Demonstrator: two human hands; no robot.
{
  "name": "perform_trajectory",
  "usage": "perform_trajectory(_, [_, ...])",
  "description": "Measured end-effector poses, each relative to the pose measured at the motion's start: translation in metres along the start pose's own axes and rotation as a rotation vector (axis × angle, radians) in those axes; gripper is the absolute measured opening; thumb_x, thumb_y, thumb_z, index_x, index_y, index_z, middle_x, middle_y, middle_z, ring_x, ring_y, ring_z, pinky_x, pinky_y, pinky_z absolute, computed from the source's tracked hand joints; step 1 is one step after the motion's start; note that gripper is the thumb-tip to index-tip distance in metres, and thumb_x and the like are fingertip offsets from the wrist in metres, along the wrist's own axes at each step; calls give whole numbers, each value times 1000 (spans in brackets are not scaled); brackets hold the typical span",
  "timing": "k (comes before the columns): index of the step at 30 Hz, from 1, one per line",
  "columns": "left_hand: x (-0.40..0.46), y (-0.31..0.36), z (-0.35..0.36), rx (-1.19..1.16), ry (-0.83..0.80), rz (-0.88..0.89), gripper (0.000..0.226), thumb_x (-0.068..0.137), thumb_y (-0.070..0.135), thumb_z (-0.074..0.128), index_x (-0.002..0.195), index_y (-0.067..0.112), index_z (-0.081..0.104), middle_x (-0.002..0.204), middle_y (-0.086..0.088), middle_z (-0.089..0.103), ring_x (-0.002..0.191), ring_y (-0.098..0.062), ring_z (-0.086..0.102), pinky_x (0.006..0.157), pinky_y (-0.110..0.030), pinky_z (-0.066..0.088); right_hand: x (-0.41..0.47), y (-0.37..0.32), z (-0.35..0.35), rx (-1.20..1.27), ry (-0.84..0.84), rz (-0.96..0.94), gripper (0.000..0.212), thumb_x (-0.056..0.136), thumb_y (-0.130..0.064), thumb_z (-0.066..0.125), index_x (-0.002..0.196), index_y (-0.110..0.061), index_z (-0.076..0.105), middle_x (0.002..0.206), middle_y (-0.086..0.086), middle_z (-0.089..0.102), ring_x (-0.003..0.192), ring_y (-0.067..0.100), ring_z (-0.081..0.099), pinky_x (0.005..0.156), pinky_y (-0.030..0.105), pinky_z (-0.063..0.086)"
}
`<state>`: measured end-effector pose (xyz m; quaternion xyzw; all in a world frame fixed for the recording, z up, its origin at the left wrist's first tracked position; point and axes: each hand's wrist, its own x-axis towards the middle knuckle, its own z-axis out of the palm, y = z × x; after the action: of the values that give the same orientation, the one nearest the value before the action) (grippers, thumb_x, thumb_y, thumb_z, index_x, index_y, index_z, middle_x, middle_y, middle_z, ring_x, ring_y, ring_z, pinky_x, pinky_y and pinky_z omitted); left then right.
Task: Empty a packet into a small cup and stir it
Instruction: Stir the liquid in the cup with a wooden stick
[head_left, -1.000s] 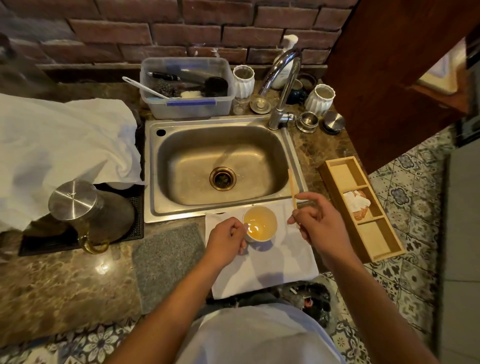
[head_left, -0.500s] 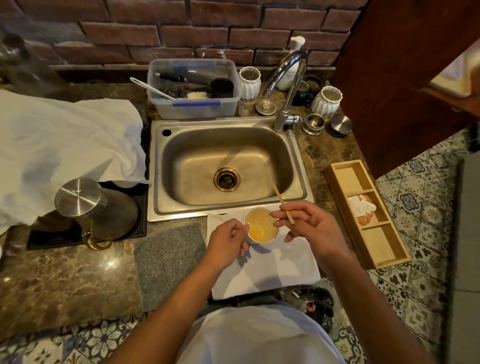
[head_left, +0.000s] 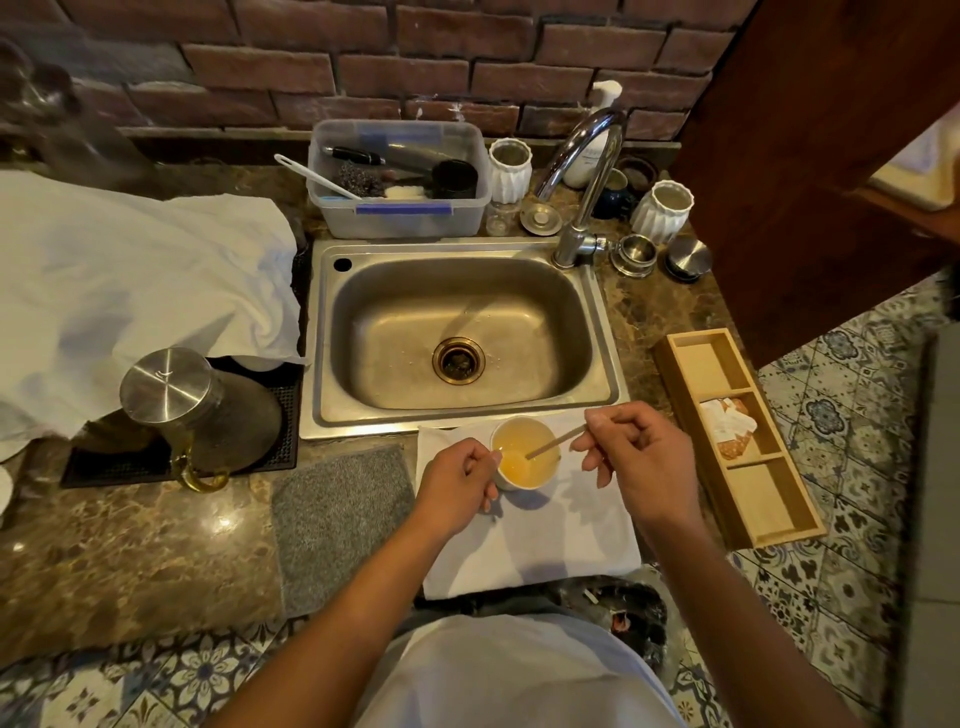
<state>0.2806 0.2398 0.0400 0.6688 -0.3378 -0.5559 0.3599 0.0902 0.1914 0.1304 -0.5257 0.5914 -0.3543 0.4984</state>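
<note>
A small white cup (head_left: 523, 482) of yellow-orange liquid stands on a white cloth (head_left: 561, 540) just in front of the sink. My left hand (head_left: 457, 486) grips the cup's left side. My right hand (head_left: 636, 460) pinches a thin wooden stir stick (head_left: 551, 443) that slants down to the left, its lower tip dipped in the liquid. Packets (head_left: 727, 423), white and orange, lie in the middle compartment of a wooden tray (head_left: 756, 512) to the right.
A steel sink (head_left: 363, 415) with a curved tap (head_left: 587, 171) lies behind the cup. A steel kettle (head_left: 192, 410) sits on a black mat at left, a grey cloth (head_left: 337, 519) beside the white one. A plastic tub (head_left: 400, 218) of utensils and white jars line the brick wall.
My right hand has swung the stick from upright beside the cup down to a slant, and its tip has gone into the liquid. My left hand has stayed on the cup.
</note>
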Motion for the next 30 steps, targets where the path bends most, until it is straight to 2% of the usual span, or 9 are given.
perform_trajectory(3, [0,0,0,6,-3,-4,29,101,19,60,88,-7,61,65,-13,67,54,-19,58,51,-18,49,2,7,3,-48,-24,15,10,96,-17,65,96,-8,68,78,5,78,66,27,70,54,31,56])
perform_trajectory(8, [0,1,-1,-9,-5,-7,29,101,19,60,88,-7,62,67,-15,66,51,-16,56,50,-17,48,8,24,2,-194,6,6,7,95,-21,68,94,-15,71,77,-3,78,63,17,71,56,35,59])
perform_trajectory(12, [-2,2,-1,3,-7,-11,28,102,20,59,90,-5,62,68,-14,66,49,-11,55,48,-14,46,9,39,-12,-491,-21,-148,8,93,-28,70,98,-24,75,81,-12,75,66,5,70,61,25,60])
perform_trajectory(16, [-1,2,-1,21,-7,-9,29,102,21,58,91,-6,62,68,-12,67,46,-7,55,48,-13,46,13,43,-25,-645,-93,-246,17,97,-29,63,107,-24,76,80,-15,74,65,2,68,61,11,51])
perform_trajectory(18, [0,1,-1,30,-2,-4,29,101,21,59,91,-6,62,67,-12,67,46,-7,56,49,-13,47,15,44,-27,-683,-154,-254,21,100,-31,59,112,-25,75,80,-16,74,64,3,67,61,9,49])
perform_trajectory(21, [1,1,-1,36,-3,-2,30,101,22,60,89,-5,62,67,-12,68,48,-9,57,49,-13,47,16,45,-27,-655,-171,-219,18,98,-29,62,109,-26,76,79,-16,73,69,1,67,60,10,50])
perform_trajectory(26, [2,2,-2,23,-16,-8,26,100,22,61,82,5,62,65,-9,67,46,-8,56,47,-14,45,20,42,-20,-524,-42,-144,6,89,-26,75,94,-23,77,79,-13,72,74,3,67,67,18,53])
perform_trajectory(30, [2,1,-2,21,-14,-7,26,100,22,61,81,5,62,64,-9,67,46,-7,56,46,-13,44,30,45,-14,-599,-114,-179,7,88,-27,75,93,-23,77,81,-14,72,76,4,67,69,28,59])
